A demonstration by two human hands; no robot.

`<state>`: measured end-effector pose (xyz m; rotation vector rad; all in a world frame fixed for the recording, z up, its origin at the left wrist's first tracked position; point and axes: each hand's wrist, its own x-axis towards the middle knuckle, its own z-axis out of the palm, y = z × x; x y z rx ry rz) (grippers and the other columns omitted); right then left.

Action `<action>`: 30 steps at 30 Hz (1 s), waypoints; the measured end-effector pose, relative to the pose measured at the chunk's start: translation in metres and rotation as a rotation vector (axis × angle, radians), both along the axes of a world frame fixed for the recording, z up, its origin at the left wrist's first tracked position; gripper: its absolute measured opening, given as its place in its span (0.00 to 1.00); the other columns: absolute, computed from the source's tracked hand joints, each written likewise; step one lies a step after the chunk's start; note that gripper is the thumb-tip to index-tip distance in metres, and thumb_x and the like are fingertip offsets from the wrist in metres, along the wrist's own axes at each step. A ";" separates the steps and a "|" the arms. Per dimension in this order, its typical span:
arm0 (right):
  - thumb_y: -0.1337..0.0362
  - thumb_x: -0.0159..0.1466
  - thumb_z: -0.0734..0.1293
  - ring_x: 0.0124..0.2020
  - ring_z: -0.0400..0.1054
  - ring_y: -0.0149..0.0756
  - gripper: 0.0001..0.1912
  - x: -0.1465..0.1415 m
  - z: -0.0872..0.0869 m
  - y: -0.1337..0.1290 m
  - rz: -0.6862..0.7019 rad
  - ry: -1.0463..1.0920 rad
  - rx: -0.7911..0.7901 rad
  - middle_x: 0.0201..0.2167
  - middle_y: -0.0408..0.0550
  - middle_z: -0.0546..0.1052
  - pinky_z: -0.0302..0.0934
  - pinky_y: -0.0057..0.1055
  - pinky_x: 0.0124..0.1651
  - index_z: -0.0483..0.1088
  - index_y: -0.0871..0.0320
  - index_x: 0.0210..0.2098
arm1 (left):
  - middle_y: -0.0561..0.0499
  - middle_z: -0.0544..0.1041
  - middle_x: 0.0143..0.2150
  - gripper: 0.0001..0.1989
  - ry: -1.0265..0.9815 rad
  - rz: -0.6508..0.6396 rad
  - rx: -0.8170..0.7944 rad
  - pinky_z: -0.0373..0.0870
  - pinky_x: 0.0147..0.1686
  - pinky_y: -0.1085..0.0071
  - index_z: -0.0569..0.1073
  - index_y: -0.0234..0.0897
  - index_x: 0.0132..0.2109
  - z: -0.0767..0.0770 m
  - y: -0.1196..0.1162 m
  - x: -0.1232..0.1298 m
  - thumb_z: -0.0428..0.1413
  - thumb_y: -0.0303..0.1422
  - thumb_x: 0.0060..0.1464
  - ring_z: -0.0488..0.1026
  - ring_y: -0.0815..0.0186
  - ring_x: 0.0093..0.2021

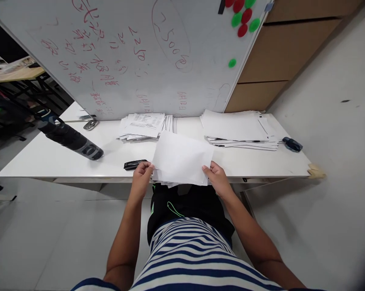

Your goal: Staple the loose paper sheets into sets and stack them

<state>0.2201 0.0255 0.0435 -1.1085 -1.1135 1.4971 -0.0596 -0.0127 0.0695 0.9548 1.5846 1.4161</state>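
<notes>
Between my two hands is a white paper sheet [182, 157], blank on the side facing me, with more sheet edges peeking out below its near edge. My left hand [143, 171] pinches its left edge between thumb and fingers. On the opposite edge, my right hand [215, 174] grips with the thumb on top. A black stapler [133, 165] lies on the table just beside my left hand. Behind the held paper rests a pile of printed sheets [142, 126]. To the right is a larger stack of paper [237, 127], mostly blank on top.
On the white table [64, 165] a dark bottle [73, 141] stands at the left. Near it is a computer mouse [90, 124]. A dark blue object [292, 144] sits at the right end. A whiteboard [200, 48] with red writing rises behind, beside cardboard boxes [267, 52].
</notes>
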 end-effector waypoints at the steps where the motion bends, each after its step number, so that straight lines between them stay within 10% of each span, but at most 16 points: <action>1: 0.51 0.60 0.70 0.46 0.74 0.44 0.20 -0.001 -0.001 0.001 -0.016 -0.014 0.021 0.45 0.49 0.81 0.67 0.41 0.51 0.73 0.54 0.47 | 0.56 0.68 0.29 0.10 -0.008 -0.047 0.006 0.62 0.31 0.75 0.70 0.40 0.35 0.000 -0.001 0.000 0.61 0.38 0.49 0.65 0.71 0.29; 12: 0.55 0.63 0.67 0.47 0.73 0.43 0.18 -0.010 0.016 0.000 -0.063 -0.123 0.249 0.44 0.49 0.80 0.65 0.38 0.51 0.72 0.54 0.51 | 0.45 0.76 0.49 0.32 -0.145 -0.340 0.098 0.70 0.49 0.65 0.65 0.42 0.55 0.009 0.008 -0.002 0.67 0.39 0.44 0.73 0.58 0.51; 30: 0.54 0.63 0.67 0.44 0.73 0.43 0.13 -0.012 -0.003 -0.005 -0.222 -0.372 0.298 0.41 0.49 0.80 0.66 0.40 0.49 0.74 0.55 0.42 | 0.44 0.79 0.47 0.22 0.192 -0.287 -0.020 0.71 0.47 0.61 0.76 0.37 0.47 -0.007 0.024 -0.001 0.65 0.44 0.47 0.75 0.55 0.48</action>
